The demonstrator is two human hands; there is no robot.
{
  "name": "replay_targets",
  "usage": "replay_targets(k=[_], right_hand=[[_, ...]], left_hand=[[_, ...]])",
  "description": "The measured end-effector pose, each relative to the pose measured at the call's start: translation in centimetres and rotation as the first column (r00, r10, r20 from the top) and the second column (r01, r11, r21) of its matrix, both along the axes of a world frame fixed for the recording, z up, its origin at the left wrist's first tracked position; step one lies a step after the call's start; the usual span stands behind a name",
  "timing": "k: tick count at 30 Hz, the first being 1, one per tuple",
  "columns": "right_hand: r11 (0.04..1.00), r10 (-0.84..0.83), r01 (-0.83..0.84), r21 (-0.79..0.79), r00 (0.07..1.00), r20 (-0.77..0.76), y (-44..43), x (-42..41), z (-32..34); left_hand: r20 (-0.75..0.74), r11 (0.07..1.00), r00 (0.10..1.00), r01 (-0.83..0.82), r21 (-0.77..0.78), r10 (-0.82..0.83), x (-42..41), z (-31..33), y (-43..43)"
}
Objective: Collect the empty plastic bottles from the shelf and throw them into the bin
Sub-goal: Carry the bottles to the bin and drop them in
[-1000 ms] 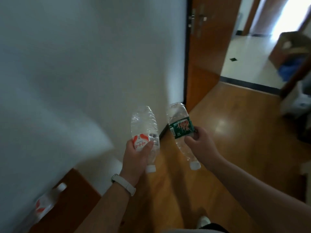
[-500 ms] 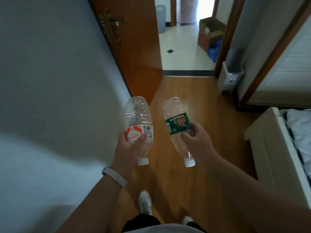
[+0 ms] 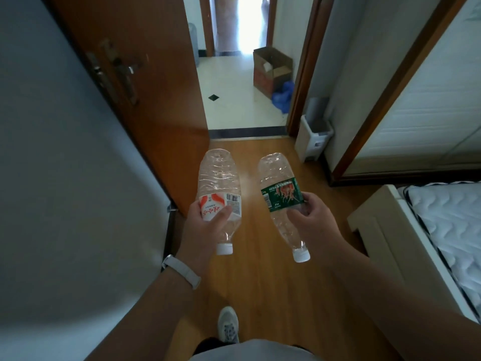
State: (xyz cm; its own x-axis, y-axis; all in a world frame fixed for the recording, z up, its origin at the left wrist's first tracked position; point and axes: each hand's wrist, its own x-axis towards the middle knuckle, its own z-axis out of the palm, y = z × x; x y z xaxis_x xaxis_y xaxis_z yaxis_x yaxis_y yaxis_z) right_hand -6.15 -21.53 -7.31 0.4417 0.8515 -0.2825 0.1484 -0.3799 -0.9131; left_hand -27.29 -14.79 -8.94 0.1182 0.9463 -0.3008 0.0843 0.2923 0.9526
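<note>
At frame centre, I am clamping my left hand [image 3: 205,225] and right hand [image 3: 311,220] on the labels of a red-labelled clear plastic bottle [image 3: 218,183] and a green-labelled clear plastic bottle [image 3: 278,183], probably light and crushable.

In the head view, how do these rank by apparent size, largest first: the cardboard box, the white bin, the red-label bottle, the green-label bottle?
1. White bin
2. Cardboard box
Red-label bottle and green-label bottle look alike; being nearer the camera, they appear as long as the bin.

I see an open wooden door [image 3: 145,74] with a metal handle [image 3: 125,71] on my left, leading onto pale tiles where a cardboard box [image 3: 270,67] stands beside a blue bag [image 3: 283,96]. A quilted mattress [image 3: 450,230] lies at my right on the wood floor [image 3: 260,282].
</note>
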Motion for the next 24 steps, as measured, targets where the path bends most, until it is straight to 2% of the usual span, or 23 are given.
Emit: replay_targets(k=[5,11,15,18,24], right_hand=[[0.994,-0.110,0.111,-0.004,0.993,0.043,5.6,-0.5,0.5],[0.980,-0.198,0.199,-0.022,0.979,0.046,9.1,2.9,0.0],[0.967,-0.254,0.255,-0.020,0.966,0.050,12.0,7.2,-1.3],[0.964,-0.266,0.266,-0.023,0.964,-0.009,15.1,10.7,-2.9],[0.967,-0.256,0.253,-0.044,0.959,-0.119,22.2,19.3,-3.8]], left_hand=[[0.093,0.995,0.992,0.089,-0.039,-0.085,0.3,0.5,7.4],[0.031,0.978,0.979,0.203,-0.050,-0.202,4.8,-0.7,13.2],[0.074,0.957,0.962,0.270,-0.101,-0.264,9.2,-1.3,16.5],[0.055,0.949,0.955,0.295,-0.107,-0.291,12.6,-1.8,19.3],[-0.045,0.961,0.968,0.238,-0.139,-0.246,20.4,-1.6,25.5]])
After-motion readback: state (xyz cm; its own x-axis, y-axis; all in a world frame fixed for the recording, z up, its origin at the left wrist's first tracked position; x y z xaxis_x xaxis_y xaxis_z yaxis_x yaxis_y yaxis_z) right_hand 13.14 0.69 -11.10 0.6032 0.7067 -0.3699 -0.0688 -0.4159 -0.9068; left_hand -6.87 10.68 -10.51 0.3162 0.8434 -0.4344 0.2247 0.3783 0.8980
